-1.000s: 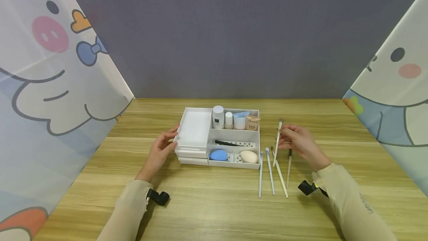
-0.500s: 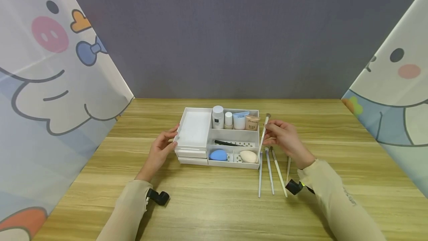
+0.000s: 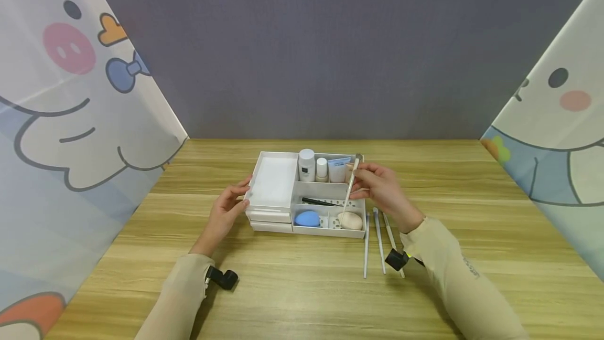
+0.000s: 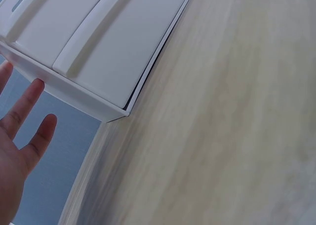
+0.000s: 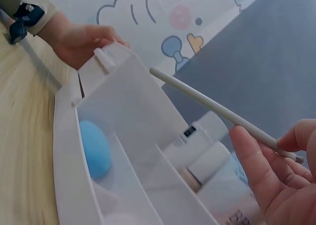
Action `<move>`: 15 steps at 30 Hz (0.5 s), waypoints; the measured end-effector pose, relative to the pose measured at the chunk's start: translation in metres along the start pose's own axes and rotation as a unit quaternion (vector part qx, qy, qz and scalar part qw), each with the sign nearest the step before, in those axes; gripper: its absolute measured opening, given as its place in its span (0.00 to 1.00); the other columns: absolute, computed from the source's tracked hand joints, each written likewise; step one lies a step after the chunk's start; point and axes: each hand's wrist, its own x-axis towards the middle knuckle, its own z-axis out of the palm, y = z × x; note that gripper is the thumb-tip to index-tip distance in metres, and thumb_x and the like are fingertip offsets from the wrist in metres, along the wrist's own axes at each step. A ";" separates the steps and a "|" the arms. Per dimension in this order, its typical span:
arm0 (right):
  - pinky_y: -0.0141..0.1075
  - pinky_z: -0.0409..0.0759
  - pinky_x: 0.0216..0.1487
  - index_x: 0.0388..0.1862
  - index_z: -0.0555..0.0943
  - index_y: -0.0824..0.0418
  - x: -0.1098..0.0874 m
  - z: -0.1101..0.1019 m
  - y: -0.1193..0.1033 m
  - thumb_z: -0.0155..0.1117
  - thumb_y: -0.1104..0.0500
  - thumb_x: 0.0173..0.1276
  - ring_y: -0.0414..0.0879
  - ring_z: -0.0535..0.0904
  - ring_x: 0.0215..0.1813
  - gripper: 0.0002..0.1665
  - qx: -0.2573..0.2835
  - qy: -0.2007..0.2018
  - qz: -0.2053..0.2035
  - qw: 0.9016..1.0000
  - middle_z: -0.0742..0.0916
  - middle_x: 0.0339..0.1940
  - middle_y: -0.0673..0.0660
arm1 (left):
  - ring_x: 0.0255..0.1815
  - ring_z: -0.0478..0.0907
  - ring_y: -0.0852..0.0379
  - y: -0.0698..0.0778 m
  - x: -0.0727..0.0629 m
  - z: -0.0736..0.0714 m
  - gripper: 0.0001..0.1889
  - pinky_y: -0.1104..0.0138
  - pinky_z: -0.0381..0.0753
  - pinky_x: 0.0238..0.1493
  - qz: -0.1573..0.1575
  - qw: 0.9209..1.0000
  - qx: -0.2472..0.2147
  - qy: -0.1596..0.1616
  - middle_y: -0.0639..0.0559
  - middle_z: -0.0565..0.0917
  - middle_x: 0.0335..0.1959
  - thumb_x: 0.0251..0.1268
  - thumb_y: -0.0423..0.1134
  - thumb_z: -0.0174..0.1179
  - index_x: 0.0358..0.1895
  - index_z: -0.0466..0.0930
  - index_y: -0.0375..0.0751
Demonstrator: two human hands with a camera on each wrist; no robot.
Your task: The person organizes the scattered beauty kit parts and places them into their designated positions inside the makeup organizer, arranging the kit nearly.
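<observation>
My right hand (image 3: 383,193) pinches a pale-handled makeup brush (image 3: 350,185) near its bristle end, over the right side of a white organizer (image 3: 271,180). In the right wrist view the brush (image 5: 212,104) slants across above the compartments, its handle end pointing away from the fingers. My left hand (image 3: 225,214) touches the organizer's left side with fingers spread; the left wrist view has its fingertips right at the box wall. A black pencil-like stick (image 3: 321,202) lies in the middle compartment. In front sit a blue sponge (image 3: 307,219) and a cream sponge (image 3: 351,221).
Several brushes lie on the wooden table right of the organizer, among them a blue-handled brush (image 3: 379,240). The back compartment holds a white bottle (image 3: 306,166), a smaller bottle (image 3: 322,170) and a light blue tube (image 3: 337,170); another tube is partly hidden by my right hand.
My right hand has carried the brush leftward from above the loose brushes to over the organizer. My left hand stays at the organizer's left side.
</observation>
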 end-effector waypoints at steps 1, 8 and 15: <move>0.37 0.85 0.32 0.41 0.73 0.69 0.001 0.003 0.000 0.49 0.70 0.75 0.44 0.83 0.26 0.04 -0.001 -0.002 -0.001 1.000 0.82 0.26 0.56 | 0.67 0.71 0.60 0.000 0.000 0.000 0.12 0.70 0.72 0.60 0.002 1.000 0.000 0.000 0.50 0.72 0.70 0.65 0.16 0.52 0.51 0.68 0.15; 0.39 0.86 0.32 0.45 0.71 0.73 0.008 0.025 -0.003 0.49 0.70 0.76 0.45 0.83 0.26 0.05 0.008 -0.011 -0.004 1.000 0.82 0.26 0.57 | 0.66 0.71 0.61 -0.001 0.001 0.000 0.13 0.70 0.73 0.58 0.018 1.000 -0.004 0.000 0.50 0.73 0.69 0.62 0.14 0.51 0.50 0.68 0.15; 0.38 0.86 0.34 0.48 0.68 0.78 0.019 0.044 -0.002 0.49 0.70 0.75 0.44 0.83 0.27 0.09 0.035 -0.011 -0.009 0.999 0.83 0.27 0.57 | 0.65 0.72 0.61 -0.002 0.001 0.000 0.12 0.71 0.74 0.57 0.021 1.000 -0.007 0.003 0.50 0.73 0.69 0.62 0.13 0.51 0.49 0.68 0.14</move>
